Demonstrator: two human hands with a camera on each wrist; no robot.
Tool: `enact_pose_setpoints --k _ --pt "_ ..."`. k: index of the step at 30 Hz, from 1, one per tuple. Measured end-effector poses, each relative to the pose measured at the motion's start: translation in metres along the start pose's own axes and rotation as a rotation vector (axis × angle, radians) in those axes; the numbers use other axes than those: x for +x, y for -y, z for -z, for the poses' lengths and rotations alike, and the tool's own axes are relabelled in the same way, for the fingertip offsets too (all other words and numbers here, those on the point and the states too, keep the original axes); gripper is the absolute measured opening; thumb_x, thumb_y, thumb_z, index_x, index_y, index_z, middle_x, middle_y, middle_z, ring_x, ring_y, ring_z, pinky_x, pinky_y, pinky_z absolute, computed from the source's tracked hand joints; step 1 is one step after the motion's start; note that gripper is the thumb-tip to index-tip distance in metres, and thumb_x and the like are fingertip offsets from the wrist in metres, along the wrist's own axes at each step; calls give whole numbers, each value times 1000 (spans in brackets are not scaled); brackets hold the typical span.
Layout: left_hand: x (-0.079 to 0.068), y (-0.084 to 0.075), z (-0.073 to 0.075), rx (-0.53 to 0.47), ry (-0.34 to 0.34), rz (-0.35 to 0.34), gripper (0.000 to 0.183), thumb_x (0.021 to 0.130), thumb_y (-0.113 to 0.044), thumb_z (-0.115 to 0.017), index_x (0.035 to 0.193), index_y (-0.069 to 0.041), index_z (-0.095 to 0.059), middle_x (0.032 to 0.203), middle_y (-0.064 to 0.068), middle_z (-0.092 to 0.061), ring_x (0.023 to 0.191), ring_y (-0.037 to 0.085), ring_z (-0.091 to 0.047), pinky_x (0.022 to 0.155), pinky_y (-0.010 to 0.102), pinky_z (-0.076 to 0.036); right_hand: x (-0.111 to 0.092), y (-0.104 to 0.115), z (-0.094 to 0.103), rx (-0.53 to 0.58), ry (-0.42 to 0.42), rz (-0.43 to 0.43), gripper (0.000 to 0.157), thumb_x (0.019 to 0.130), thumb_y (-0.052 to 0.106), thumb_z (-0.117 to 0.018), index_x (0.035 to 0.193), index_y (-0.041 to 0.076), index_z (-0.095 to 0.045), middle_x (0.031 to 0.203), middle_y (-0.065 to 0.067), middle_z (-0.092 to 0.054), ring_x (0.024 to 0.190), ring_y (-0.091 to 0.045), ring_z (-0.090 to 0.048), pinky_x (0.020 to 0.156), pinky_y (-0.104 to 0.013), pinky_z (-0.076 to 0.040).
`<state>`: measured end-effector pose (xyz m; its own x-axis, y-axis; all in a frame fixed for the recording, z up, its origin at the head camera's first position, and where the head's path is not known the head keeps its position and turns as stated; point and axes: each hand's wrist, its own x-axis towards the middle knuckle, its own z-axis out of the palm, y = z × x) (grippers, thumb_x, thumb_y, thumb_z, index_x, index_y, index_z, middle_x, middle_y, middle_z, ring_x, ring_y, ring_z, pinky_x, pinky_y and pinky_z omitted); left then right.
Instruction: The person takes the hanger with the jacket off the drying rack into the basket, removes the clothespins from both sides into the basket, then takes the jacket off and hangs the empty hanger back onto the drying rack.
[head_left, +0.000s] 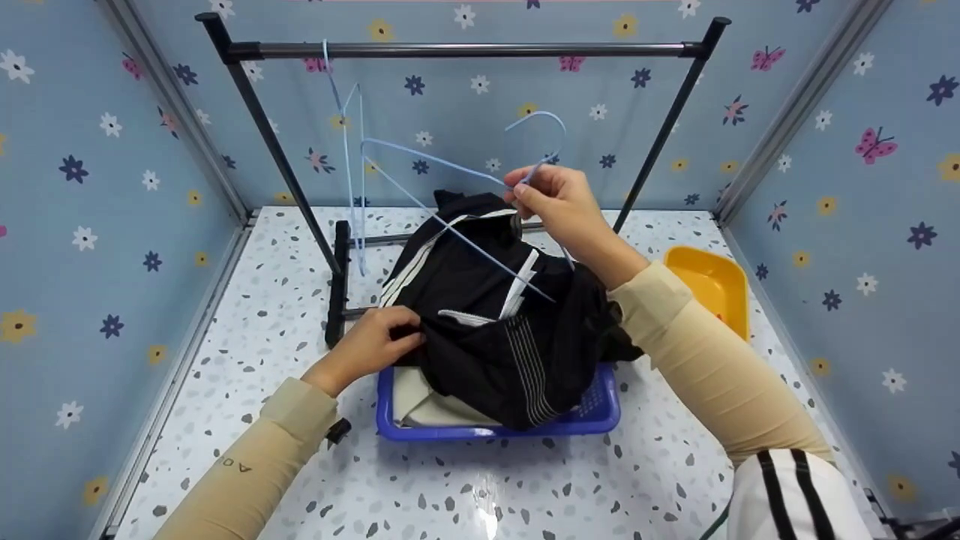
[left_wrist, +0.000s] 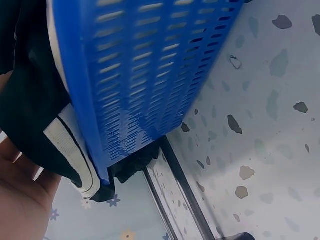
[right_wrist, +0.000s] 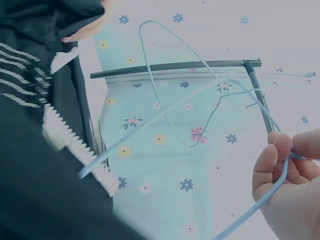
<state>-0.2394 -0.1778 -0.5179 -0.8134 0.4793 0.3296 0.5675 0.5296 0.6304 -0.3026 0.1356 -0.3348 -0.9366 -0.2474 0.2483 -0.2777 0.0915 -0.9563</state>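
Note:
A black jacket (head_left: 480, 367) with white stripes and a white zip (right_wrist: 75, 145) lies heaped over a blue basket (head_left: 495, 433). My right hand (head_left: 566, 206) pinches a light-blue wire hanger (head_left: 435, 158) at the neck, below its hook. One end of the hanger reaches down into the jacket's opening; its other end sticks out to the left above the cloth. At the jacket's left edge, my left hand (head_left: 371, 346) grips the black fabric between thumb and fingers. The left wrist view shows this hand (left_wrist: 22, 200) beside the slotted basket wall (left_wrist: 145, 75), its fingertips partly behind the cloth.
Behind the basket stands a black clothes rack (head_left: 465, 50), with another blue hanger (head_left: 346, 150) hooked near its left end. Cream cloth (head_left: 435, 405) lies under the jacket in the basket. A yellow tray (head_left: 709, 277) sits at right, and a small black object (head_left: 338, 430) at left.

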Motion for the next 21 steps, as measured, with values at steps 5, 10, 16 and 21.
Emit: enact_pose_setpoints --k 5,10,16,21 --pt "0 1 0 34 38 -15 8 102 -7 -77 105 0 -79 110 17 -82 107 36 -79 102 55 -63 14 13 -5 43 -40 -5 20 111 -3 -58 121 -9 -75 86 7 -78 76 -8 -65 80 -21 -59" --pt "1 2 0 47 54 -5 8 103 -8 -77 105 -2 -80 109 15 -82 106 34 -78 101 54 -63 34 26 -10 138 -86 -25 20 113 -4 -57 125 -11 -71 86 2 -77 75 -10 -64 78 -22 -59" --pt "1 2 -1 50 67 2 8 103 -9 -76 106 -2 -81 109 15 -83 105 34 -78 101 55 -63 55 34 -15 136 -114 -51 16 113 -2 -59 120 -7 -73 85 0 -77 73 -11 -65 78 -23 -60" --pt "1 3 -3 47 70 16 10 104 -10 -76 108 -3 -82 109 14 -83 105 34 -79 101 55 -63 69 43 -16 62 -112 -54 17 115 1 -58 118 -4 -74 87 1 -76 76 -11 -66 81 -25 -61"
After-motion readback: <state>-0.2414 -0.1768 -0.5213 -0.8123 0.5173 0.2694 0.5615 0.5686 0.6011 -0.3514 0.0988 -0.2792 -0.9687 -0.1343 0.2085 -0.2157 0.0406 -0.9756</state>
